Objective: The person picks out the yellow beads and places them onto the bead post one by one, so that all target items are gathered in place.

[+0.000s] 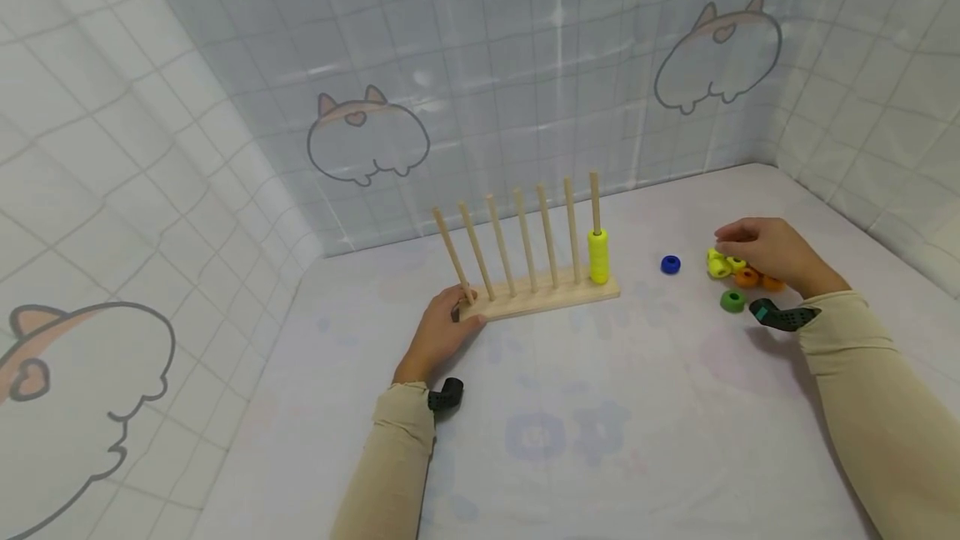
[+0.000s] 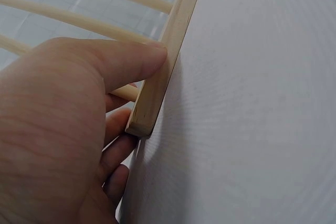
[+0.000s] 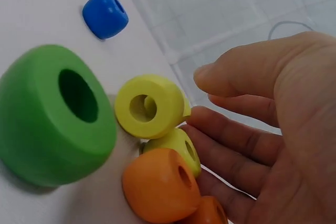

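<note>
A wooden peg rack (image 1: 538, 301) stands on the table, with a row of several upright pegs on a flat base. Yellow beads (image 1: 598, 258) are stacked on its rightmost peg. My left hand (image 1: 438, 332) grips the left end of the base, thumb (image 2: 139, 61) on the front edge and fingers behind. Over a small cluster of loose beads at the right, my right hand (image 1: 780, 252) has its thumb and fingers apart. Its fingertips are close beside the loose yellow beads (image 3: 170, 95); whether they touch is unclear. Orange beads (image 3: 157, 187) lie against the yellow ones.
A green bead (image 1: 732, 301) lies in front of the cluster, and a blue bead (image 1: 671, 265) sits between the rack and the cluster. The pale tablecloth (image 1: 600, 440) meets a grid-patterned curtain (image 1: 510, 107) at the back and sides.
</note>
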{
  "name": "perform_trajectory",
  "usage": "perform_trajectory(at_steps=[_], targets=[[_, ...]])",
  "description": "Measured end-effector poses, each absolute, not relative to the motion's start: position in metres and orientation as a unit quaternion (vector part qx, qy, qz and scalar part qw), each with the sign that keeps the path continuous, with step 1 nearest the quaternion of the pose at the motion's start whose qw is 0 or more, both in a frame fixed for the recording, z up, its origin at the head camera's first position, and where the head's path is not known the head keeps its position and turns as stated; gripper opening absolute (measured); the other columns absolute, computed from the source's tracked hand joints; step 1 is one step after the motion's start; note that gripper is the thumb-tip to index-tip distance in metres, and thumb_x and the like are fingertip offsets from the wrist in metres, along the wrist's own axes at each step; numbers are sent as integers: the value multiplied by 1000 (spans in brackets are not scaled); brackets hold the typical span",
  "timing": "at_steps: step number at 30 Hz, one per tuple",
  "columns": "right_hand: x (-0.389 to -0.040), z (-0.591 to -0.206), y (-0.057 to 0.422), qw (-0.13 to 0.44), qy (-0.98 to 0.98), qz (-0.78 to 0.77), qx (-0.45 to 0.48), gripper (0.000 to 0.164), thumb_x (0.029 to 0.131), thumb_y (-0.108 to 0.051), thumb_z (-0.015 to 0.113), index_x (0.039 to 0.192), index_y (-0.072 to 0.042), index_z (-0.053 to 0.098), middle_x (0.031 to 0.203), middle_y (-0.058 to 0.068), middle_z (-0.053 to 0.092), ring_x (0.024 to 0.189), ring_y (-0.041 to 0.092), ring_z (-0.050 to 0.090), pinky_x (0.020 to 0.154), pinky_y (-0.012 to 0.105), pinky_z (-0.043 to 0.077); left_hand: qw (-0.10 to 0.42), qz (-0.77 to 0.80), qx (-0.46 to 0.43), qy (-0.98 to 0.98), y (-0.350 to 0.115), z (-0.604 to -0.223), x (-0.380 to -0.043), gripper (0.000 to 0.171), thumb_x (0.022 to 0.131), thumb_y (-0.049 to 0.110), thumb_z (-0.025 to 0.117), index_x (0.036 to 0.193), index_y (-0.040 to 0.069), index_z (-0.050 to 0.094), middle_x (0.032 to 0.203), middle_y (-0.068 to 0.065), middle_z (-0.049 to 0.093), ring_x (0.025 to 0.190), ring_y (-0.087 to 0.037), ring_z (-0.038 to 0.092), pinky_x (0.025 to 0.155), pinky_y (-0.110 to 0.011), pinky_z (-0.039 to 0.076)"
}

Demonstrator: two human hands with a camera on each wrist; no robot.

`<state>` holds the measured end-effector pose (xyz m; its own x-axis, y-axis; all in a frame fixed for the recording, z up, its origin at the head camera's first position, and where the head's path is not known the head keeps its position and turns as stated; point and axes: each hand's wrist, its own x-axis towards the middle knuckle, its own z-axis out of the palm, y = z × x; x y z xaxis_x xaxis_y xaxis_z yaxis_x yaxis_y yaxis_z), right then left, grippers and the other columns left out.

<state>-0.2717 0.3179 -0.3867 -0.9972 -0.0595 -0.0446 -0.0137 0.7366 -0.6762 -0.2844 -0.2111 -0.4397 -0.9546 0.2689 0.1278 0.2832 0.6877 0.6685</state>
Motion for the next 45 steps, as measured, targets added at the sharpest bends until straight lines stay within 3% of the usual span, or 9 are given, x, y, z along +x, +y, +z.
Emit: perform_trajectory(at_steps=[4,11,23,39,45], targets=[[-274,-389,317,36,936,-349,-19,56,102,-42,55,137,3,54,135,30,54,109,38,53,87,46,48,12,-366,-150,-918,-211,-439,-284,39,94,32,72,129,18,62,153,-5,43,142,-28,36,113,-48,33],[-277,-395,321,38,945,-323,-26,56,102,-45,53,136,0,58,136,29,54,109,38,52,90,54,45,8,-365,-152,-919,-211,-439,-284,41,94,33,71,131,17,62,154,-6,42,143,-29,34,114,-49,32],[-278,-395,312,31,949,-312,-31,57,103,-44,50,133,3,59,133,29,56,106,37,53,90,54,45,11,-366,-149,-919,-211,-440,-284,38,94,34,71,127,18,62,153,-5,43,141,-28,36,112,-48,34],[-276,-396,308,21,945,-327,-15,56,102,-44,52,132,2,58,130,27,58,105,36,53,77,36,49,7,-368,-147,-918,-211,-438,-283,43,93,34,72,132,18,62,154,-5,42,142,-29,34,114,-49,32],[-276,-397,308,16,944,-330,-10,58,101,-48,52,131,2,59,128,26,58,106,37,52,79,38,48,5,-365,-145,-920,-211,-439,-283,45,94,36,71,134,19,61,155,-4,41,143,-28,34,114,-50,31]])
